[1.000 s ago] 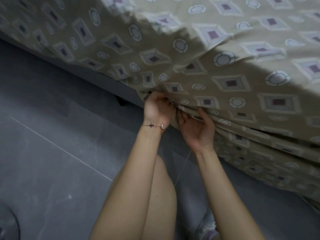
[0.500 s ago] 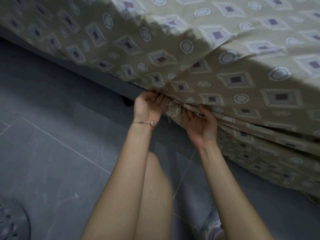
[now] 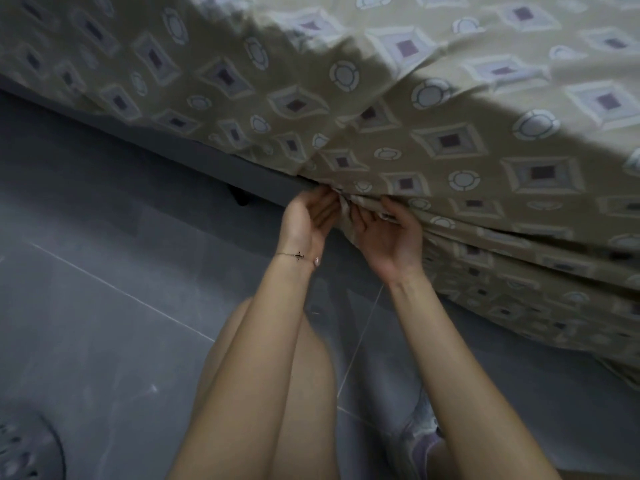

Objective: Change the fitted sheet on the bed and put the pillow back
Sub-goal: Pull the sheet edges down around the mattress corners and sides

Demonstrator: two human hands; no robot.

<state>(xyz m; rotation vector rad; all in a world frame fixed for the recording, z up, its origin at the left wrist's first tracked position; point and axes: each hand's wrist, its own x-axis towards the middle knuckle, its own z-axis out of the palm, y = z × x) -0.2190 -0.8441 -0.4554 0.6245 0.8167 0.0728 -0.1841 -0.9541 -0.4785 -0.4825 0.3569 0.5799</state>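
Observation:
The beige fitted sheet (image 3: pixel 450 143), printed with squares and rings, covers the mattress top and hangs down its side. Its gathered hem is bunched at the mattress's lower edge, above the dark bed base (image 3: pixel 194 150). My left hand (image 3: pixel 306 225) is palm-up with fairly straight fingers touching that bunched hem from the left. My right hand (image 3: pixel 389 237), also palm-up, pinches a fold of the hem between its thumb and curled fingers. A second layer of the same patterned fabric (image 3: pixel 540 306) hangs below on the right. No pillow is in view.
Grey floor tiles (image 3: pixel 104 306) lie in front of the bed. A dark bed leg (image 3: pixel 242 199) stands under the base, left of my hands. My bare knee (image 3: pixel 294 358) is below my arms. A round perforated object (image 3: pixel 24 452) sits at the bottom left.
My left hand has turned from a curled grip to palm-up with straighter fingers at the hem. My right hand stays on the fold. The view has shifted slightly.

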